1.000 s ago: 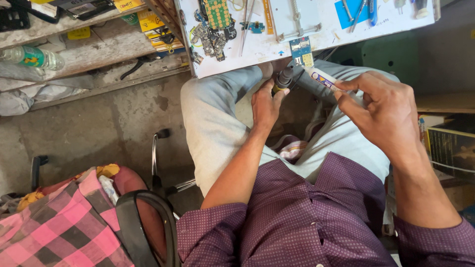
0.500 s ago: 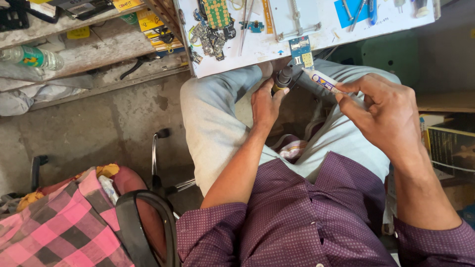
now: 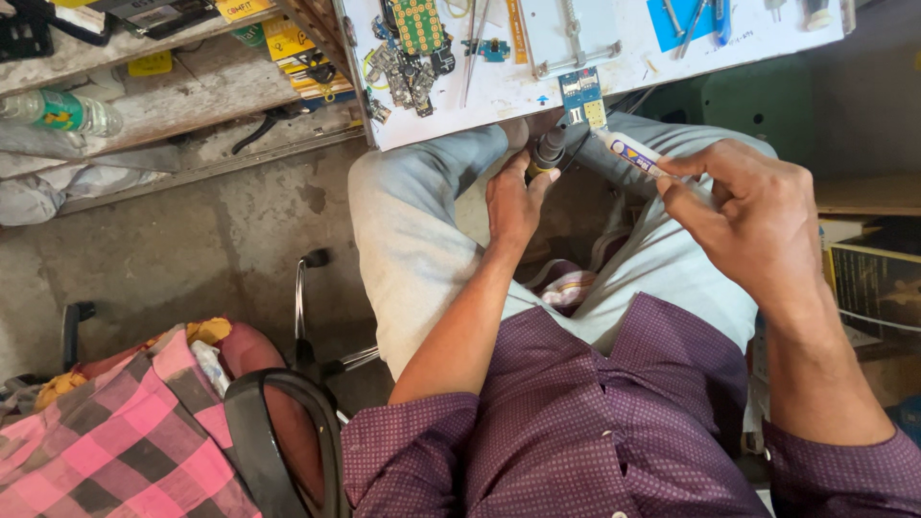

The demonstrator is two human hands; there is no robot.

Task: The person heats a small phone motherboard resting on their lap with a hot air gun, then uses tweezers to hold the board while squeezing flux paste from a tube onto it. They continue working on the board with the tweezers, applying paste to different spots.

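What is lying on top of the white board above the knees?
On the white board lie a green circuit board, small blue boards, tweezers and a blue patch. Its far part is out of view.

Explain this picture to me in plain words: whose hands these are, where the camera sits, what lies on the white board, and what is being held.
The camera sits on a seated person's head and looks down at their lap. Both hands are the person's own. The left hand grips a dark, cylinder-shaped tool with a cable. The right hand pinches a thin white tube, its tip pointing toward a small blue circuit board at the edge of the white work board. On that board also lie a green circuit board, small electronic parts and metal tools. To the left, a plastic bottle lies on wooden shelving.
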